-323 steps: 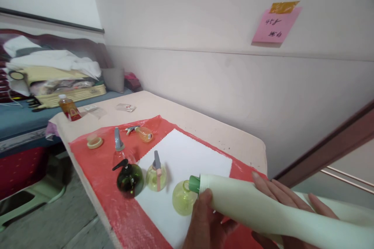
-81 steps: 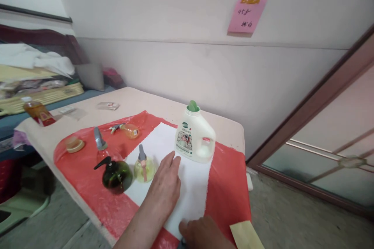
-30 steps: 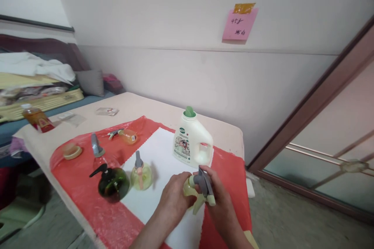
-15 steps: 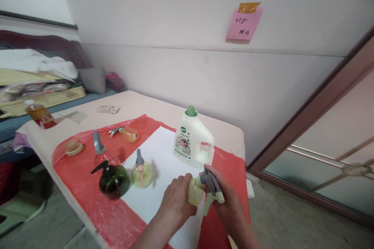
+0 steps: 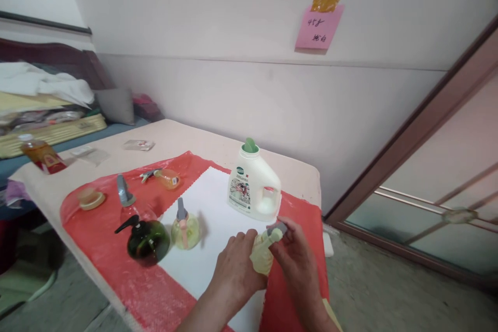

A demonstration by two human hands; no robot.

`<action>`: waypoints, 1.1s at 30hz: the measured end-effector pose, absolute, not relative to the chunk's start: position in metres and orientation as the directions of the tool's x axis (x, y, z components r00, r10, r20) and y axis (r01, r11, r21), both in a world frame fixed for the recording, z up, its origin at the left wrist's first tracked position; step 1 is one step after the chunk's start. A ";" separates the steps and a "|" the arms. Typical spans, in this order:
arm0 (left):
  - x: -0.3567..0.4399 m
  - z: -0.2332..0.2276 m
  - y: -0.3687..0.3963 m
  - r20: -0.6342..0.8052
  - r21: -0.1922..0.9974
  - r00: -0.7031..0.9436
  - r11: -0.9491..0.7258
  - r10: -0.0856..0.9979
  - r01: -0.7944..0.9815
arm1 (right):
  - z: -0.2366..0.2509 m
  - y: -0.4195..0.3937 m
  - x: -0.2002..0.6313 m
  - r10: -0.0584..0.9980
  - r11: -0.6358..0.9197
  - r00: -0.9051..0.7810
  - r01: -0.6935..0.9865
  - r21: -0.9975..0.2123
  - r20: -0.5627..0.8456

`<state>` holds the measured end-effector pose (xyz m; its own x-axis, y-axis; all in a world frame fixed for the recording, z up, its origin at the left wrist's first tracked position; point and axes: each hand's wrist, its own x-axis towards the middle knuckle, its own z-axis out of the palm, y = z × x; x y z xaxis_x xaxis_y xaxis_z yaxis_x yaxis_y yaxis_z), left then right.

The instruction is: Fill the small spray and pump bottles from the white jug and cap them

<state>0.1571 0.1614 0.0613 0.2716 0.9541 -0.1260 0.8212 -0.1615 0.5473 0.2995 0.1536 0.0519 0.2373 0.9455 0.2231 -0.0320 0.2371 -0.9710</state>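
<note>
My left hand is wrapped around the body of a small pale-yellow spray bottle, held above the table's front. At the bottle's top, the fingers of my right hand are closed on its grey and cream trigger head. Just beyond my hands, a large cream detergent jug with a green spout stands upright on a white sheet. To the left stand a round yellowish spray bottle, a dark green pump bottle and a clear pinkish spray bottle, partly hidden by the pump bottle.
Red plastic covers much of the table. An orange spray bottle lies on it, near a round beige lid-like piece. A drink bottle stands at the far left corner. A wall and a pink note are behind.
The spray head has turned, so its nozzle now faces me rather than pointing down to the right. My right hand has shifted around it. The whole view has moved slightly.
</note>
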 end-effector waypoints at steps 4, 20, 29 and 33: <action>0.156 0.064 0.162 -0.160 0.603 0.278 -0.129 0.947 0.787 | 0.066 0.148 0.293 0.991 0.100 0.117 -0.327 -0.940 0.065; 0.159 0.086 0.158 -0.207 0.674 0.274 -0.066 0.939 0.736 | 0.068 0.156 0.304 0.988 -0.063 0.097 -0.438 -0.897 -0.116; 0.160 0.084 0.158 -0.209 0.638 0.224 -0.041 0.952 0.769 | 0.078 0.150 0.285 0.972 0.141 0.229 -0.401 -0.905 0.050; 0.162 0.081 0.158 -0.217 0.626 0.204 -0.024 0.955 0.779 | 0.071 0.148 0.278 0.914 0.168 0.406 -0.355 -0.920 0.010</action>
<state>0.1620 0.1578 0.0806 0.2036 0.9547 -0.2171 0.7792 -0.0237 0.6263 0.2783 0.1484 0.0708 0.4060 0.9138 0.0102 -0.3552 0.1681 -0.9195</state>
